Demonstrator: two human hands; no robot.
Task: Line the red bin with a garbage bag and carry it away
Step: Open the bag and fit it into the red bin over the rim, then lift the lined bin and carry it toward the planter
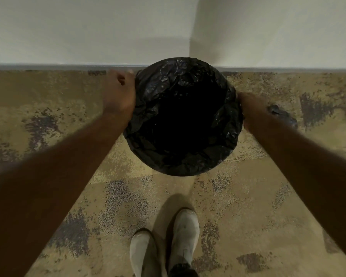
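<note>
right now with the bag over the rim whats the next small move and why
Probably lift it: the garbage bag already covers the whole rim, with no red showing, and the left hand and right hand sit at opposite sides, placed to raise it off the carpet.

No readable text, labels, brand marks, numbers or signs appear anywhere in this view.
</note>
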